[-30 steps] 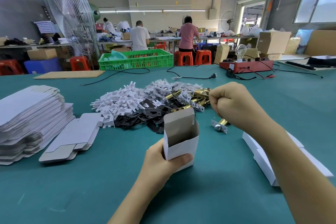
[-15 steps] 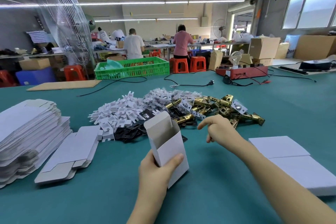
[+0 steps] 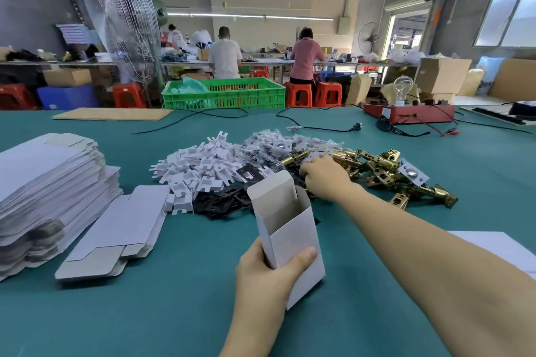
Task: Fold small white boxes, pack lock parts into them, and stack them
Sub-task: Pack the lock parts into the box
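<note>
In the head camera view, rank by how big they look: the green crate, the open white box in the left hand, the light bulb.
1. Green crate
2. Open white box, nearly as large only because it is close
3. Light bulb

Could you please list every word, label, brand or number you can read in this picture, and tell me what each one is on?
None can be read.
The open white cardboard box that the left hand grips: blank.
The stack of flat white box blanks: no print shows.
The red wooden tester base with a glass bulb: a pale label, too blurred to read.
The brown cardboard cartons at the far right: no legible markings.
</note>
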Tool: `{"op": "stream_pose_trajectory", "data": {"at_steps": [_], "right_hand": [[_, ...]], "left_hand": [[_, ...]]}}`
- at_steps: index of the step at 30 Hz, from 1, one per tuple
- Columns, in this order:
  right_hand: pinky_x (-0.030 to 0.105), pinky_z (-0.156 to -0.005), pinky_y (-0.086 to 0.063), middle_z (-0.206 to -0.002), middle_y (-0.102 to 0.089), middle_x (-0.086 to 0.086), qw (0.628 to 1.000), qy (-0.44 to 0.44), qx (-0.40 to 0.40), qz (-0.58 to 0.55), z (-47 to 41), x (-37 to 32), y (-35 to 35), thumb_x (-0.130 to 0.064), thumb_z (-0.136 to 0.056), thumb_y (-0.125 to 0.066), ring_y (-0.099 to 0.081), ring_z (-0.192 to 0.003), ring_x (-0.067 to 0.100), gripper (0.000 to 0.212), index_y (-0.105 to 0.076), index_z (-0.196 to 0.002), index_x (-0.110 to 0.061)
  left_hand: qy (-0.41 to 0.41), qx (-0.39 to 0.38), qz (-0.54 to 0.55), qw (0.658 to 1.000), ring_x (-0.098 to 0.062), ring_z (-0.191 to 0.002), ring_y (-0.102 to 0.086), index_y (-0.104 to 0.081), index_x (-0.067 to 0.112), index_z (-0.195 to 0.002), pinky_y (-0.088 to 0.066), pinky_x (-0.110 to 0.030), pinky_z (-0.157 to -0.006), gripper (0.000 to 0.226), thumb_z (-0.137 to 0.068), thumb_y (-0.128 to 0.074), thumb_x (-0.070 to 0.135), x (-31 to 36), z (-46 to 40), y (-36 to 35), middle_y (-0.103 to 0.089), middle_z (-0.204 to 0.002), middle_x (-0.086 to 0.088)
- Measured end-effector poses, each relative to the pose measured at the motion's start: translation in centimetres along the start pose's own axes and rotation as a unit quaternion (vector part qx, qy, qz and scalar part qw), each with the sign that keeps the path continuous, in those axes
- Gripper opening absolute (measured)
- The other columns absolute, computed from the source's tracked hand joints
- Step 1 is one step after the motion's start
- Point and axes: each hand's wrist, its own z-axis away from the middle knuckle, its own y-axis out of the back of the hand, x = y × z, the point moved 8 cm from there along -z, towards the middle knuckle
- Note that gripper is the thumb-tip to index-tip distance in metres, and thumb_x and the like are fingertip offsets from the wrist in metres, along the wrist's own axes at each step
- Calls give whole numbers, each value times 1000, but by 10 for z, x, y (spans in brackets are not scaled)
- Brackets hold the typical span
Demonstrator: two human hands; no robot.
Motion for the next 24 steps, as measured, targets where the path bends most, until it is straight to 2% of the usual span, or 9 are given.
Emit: {"op": "stream_pose_trajectory", "data": {"at_steps": [3, 5, 7, 9, 13, 17, 19, 21, 24], "right_hand": [[43, -100, -37, -132, -52, 13, 996, -22, -42, 74, -6, 1, -17, -22, -99, -27, -37, -123, 35, 40, -55, -128, -21], [45, -100, -35, -135, -51, 10, 994, -21, -50, 90, -7, 2, -23, -24, -99, -24, -37, -124, 35, 42, -55, -126, -19], [44, -98, -35, -135, -51, 7, 995, -29, -46, 81, -7, 5, -25, -25, -98, -24, -37, -124, 34, 41, -55, -124, -16], [42, -95, -34, -129, -53, 8, 997, -56, -29, 47, -5, 9, -21, -25, -99, -25, -39, -119, 33, 37, -54, -118, -12], [40, -93, -34, -118, -56, 12, 993, -96, -43, -43, 2, 20, -19, -19, -100, -22, -45, -110, 33, 34, -53, -107, -11], [41, -87, -33, -106, -54, 13, 986, -95, -68, -121, 12, 25, -13, -16, -101, -21, -47, -108, 31, 31, -50, -95, -9], [43, -91, -32, -102, -53, 13, 985, -90, -87, -119, 15, 25, -13, -21, -102, -21, -48, -107, 32, 32, -48, -88, -11], [47, -98, -34, -110, -56, 14, 990, -66, -102, -76, 14, 22, -13, -29, -101, -22, -47, -110, 36, 32, -50, -92, -15], [48, -104, -33, -136, -50, 12, 992, -38, -115, -36, 12, 11, -18, -32, -101, -23, -42, -124, 35, 40, -54, -121, -16]], "left_hand": [[3, 0, 6, 1000, -14, -76, -73, -76, 29, -77, -56, -22, -62, 26, -52, -82, 25, -1, 0, 0, -77, -83, 4], [0, -7, 1, 1000, -14, -78, -73, -75, 35, -79, -56, -23, -65, 29, -53, -82, 26, 0, 0, -2, -77, -84, 4], [1, -6, 0, 1000, -15, -79, -73, -76, 33, -80, -57, -27, -68, 28, -54, -82, 26, 0, 0, -1, -77, -85, 3], [3, -5, 2, 1000, -15, -79, -73, -76, 28, -80, -57, -26, -67, 26, -54, -82, 25, 0, 0, -1, -77, -85, 3], [-2, -7, -7, 1000, -12, -78, -73, -74, 24, -85, -54, -20, -63, 30, -56, -81, 27, 3, 2, -1, -76, -85, 5], [-3, -3, -16, 1000, -11, -77, -72, -73, 21, -88, -53, -17, -60, 34, -55, -81, 28, 5, 5, -2, -76, -84, 5], [-2, -4, -21, 1000, -11, -76, -72, -72, 21, -88, -53, -18, -60, 34, -55, -81, 29, 6, 6, -3, -76, -84, 6], [-2, -8, -27, 1000, -11, -78, -72, -73, 22, -88, -54, -20, -63, 34, -56, -81, 30, 6, 5, -4, -76, -84, 6], [-1, -4, -29, 1000, -11, -78, -72, -72, 22, -88, -53, -21, -64, 34, -56, -81, 29, 6, 5, -3, -76, -84, 6]]}}
